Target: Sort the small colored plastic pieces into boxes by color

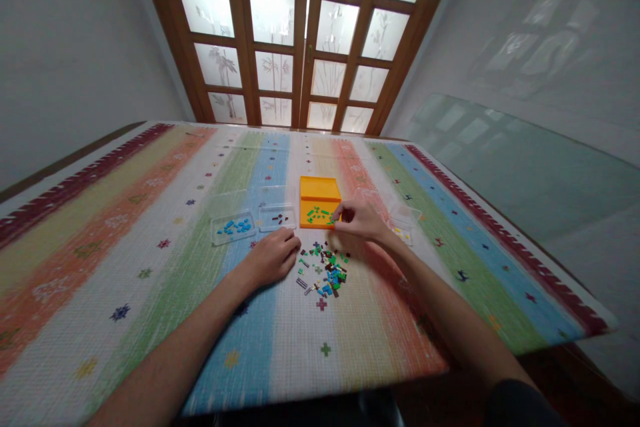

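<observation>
Frosted glass panes in a brown wooden door stood behind the table, with pale grey walls on either side. Over the table lay a woven cloth striped in red, yellow, orange, white, green and blue, dotted with small cross and star motifs. No writing or brand could be read anywhere.

Four shallow containers sat in a row across the cloth. Three were clear plastic: one on the left holding light-blue bricks, one beside it holding a few dark red bricks, and one on the far right holding yellow pieces. The fourth was an orange plastic tray with an upright lid, and green bricks lay in it. Just in front of the trays a loose pile of small mixed building bricks was spread out, in green, blue, dark red and black, too many and too small to count.

The left hand rested palm down on the cloth, fingers loosely curled, holding nothing, just left of the pile. The right hand hovered at the orange tray's right front corner, its thumb and fingers pinched together on a tiny green piece.
</observation>
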Motion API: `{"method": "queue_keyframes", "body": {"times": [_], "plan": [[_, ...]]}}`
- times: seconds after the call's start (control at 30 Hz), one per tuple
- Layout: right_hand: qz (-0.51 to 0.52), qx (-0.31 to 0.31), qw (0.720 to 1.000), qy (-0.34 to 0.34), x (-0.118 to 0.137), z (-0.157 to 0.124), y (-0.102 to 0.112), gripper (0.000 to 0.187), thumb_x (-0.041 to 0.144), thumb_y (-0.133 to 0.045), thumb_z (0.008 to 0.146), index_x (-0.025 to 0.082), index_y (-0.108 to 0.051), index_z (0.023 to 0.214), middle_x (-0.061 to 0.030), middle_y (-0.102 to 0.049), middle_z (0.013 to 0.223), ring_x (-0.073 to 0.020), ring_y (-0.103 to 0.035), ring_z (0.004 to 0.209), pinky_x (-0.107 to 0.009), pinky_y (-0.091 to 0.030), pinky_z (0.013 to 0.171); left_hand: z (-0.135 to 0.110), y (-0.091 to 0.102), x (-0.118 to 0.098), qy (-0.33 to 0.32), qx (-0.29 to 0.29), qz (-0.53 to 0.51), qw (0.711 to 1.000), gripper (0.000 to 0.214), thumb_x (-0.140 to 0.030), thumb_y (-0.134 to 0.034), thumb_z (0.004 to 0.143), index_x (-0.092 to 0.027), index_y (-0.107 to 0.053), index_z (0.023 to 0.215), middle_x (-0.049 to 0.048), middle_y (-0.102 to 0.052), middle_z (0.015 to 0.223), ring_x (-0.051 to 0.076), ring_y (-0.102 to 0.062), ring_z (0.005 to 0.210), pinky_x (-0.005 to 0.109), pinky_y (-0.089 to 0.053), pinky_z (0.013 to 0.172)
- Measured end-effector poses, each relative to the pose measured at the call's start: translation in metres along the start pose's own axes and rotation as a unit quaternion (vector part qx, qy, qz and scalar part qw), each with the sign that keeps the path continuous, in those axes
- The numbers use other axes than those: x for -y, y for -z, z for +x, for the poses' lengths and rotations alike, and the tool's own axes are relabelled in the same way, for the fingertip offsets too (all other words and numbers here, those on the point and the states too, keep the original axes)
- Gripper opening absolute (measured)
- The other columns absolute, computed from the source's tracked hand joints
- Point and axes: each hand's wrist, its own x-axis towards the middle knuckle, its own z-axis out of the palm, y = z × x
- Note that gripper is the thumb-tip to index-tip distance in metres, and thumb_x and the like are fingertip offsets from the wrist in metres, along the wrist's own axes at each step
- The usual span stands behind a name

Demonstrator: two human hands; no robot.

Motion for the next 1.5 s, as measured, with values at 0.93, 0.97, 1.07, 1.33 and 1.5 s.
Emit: {"method": "queue_keyframes", "body": {"times": [0.93, 0.97, 1.07, 1.33, 1.5], "plan": [[-0.161, 0.11, 0.981, 0.014, -0.011, 0.043, 0.003, 0.02, 0.012, -0.065, 0.086, 0.018, -0.08, 0.098, -0.0071, -0.078, 0.094, -0.0168, -0.067, 0.078, -0.025, -0.047, 0.072, 0.0, 0.002, -0.001, 0.0, 0.013, 0.014, 1.0, 0.018, -0.017, -0.043, 0.095, -0.018, -0.06, 0.089, 0.0081, -0.061, 0.092, 0.022, -0.057, 0.086, 0.035, -0.049, 0.079], [-0.161, 0.109, 0.981, 0.009, -0.011, 0.043, 0.002, 0.021, 0.011, -0.064, 0.086, 0.018, -0.08, 0.099, -0.0071, -0.078, 0.095, -0.017, -0.067, 0.078, -0.025, -0.047, 0.072, 0.0, 0.001, -0.001, 0.0, 0.013, 0.014, 1.0, 0.018, -0.017, -0.043, 0.096, -0.018, -0.06, 0.089, 0.008, -0.061, 0.092, 0.021, -0.057, 0.086, 0.034, -0.048, 0.078], [-0.159, 0.103, 0.982, -0.01, -0.011, 0.042, -0.003, 0.022, 0.01, -0.065, 0.087, 0.016, -0.079, 0.103, -0.0082, -0.078, 0.095, -0.0178, -0.068, 0.08, -0.025, -0.047, 0.072, -0.001, 0.001, -0.001, -0.002, 0.008, 0.016, 1.0, 0.016, -0.016, -0.044, 0.095, -0.018, -0.059, 0.089, 0.0075, -0.061, 0.091, 0.021, -0.057, 0.085, 0.034, -0.048, 0.078], [-0.164, 0.041, 0.985, -0.029, -0.01, 0.042, -0.005, 0.016, 0.011, -0.066, 0.088, 0.015, -0.077, 0.099, -0.0082, -0.078, 0.096, -0.017, -0.068, 0.081, -0.025, -0.046, 0.074, -0.001, 0.002, -0.001, -0.009, 0.007, 0.027, 1.0, 0.016, -0.015, -0.044, 0.094, -0.018, -0.058, 0.088, 0.0076, -0.06, 0.09, 0.021, -0.056, 0.085, 0.034, -0.048, 0.077], [-0.183, 0.026, 0.982, -0.028, -0.011, 0.043, -0.006, 0.012, 0.013, -0.068, 0.088, 0.015, -0.077, 0.094, -0.0081, -0.077, 0.093, -0.0176, -0.067, 0.081, -0.025, -0.045, 0.074, -0.001, 0.002, -0.002, -0.008, 0.011, 0.022, 1.0, 0.016, -0.015, -0.043, 0.094, -0.018, -0.058, 0.089, 0.0083, -0.06, 0.092, 0.022, -0.057, 0.086, 0.034, -0.048, 0.078]]}}
